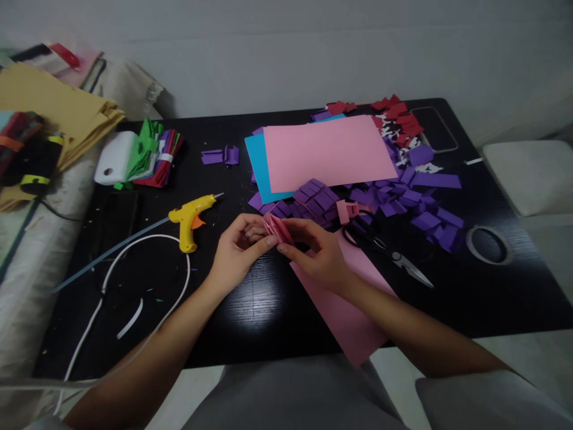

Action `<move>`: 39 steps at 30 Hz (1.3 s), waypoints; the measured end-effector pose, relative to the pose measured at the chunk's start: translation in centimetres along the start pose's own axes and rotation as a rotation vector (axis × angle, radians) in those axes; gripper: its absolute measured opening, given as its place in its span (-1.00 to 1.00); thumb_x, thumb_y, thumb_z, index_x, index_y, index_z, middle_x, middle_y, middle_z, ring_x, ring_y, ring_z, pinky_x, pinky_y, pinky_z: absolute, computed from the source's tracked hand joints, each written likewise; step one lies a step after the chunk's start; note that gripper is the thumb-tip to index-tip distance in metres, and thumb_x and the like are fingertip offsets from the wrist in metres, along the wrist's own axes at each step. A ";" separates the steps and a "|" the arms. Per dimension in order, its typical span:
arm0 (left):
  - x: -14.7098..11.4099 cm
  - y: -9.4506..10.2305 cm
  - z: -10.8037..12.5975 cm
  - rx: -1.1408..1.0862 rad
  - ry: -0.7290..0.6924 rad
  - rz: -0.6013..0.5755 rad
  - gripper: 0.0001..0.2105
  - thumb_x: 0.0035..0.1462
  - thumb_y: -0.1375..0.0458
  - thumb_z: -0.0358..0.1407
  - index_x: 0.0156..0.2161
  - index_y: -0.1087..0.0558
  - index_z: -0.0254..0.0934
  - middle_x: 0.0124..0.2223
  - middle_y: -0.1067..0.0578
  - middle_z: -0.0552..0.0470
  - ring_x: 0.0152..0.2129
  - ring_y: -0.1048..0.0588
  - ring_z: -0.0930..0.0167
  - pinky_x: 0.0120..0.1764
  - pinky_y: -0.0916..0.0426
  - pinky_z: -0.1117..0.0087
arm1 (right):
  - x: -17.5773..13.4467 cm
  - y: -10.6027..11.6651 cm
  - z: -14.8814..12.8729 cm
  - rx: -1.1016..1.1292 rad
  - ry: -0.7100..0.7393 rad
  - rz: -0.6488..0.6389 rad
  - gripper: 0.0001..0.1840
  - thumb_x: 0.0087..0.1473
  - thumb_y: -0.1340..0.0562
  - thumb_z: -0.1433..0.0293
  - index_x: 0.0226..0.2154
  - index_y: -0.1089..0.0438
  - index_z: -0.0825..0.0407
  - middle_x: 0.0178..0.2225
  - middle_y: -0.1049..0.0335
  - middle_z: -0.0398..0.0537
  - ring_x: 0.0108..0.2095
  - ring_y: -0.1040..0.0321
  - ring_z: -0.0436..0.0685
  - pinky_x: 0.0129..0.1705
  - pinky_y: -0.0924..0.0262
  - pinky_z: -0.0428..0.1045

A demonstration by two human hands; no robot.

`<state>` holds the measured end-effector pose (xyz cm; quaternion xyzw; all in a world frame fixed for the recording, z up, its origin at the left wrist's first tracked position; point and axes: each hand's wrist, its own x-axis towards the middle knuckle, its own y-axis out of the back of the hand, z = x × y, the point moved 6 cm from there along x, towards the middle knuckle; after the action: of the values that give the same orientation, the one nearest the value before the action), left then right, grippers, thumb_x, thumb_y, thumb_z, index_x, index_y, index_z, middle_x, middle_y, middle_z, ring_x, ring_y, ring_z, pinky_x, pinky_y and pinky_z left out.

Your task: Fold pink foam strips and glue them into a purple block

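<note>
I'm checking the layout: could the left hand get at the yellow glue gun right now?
Likely yes: nothing shows between the left hand and the yellow glue gun, though that hand holds folded pink paper.

A plain grey garment [295,397] is worn, seen along the lower edge of the view. The right sleeve [470,400], of similar grey, is cut loose and wide; of the left sleeve [45,423] only a grey scrap is shown. The left forearm [156,352] and right forearm [416,328] are left uncovered. A small ring [246,236] is worn on one finger of the left hand [237,251].
</note>
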<state>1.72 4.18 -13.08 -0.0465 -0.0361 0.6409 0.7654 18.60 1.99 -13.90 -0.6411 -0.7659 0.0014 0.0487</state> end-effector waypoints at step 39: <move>-0.3 0.8 0.8 0.159 -0.054 0.065 -0.85 0.09 -0.36 -0.37 -0.19 -0.65 -0.22 -0.39 -0.57 0.13 -0.47 -0.48 0.47 -0.37 -0.37 0.47 | 0.9 0.6 0.5 0.184 -0.104 -0.007 -0.76 0.09 -0.38 0.47 -0.16 -0.62 -0.08 -0.17 -0.68 -0.14 -0.10 -0.61 0.11 0.04 -0.47 0.05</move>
<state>0.80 4.07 -12.40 0.0307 -0.0042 0.6673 0.7441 19.00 3.06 -14.39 -0.6302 -0.7664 0.1047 0.0675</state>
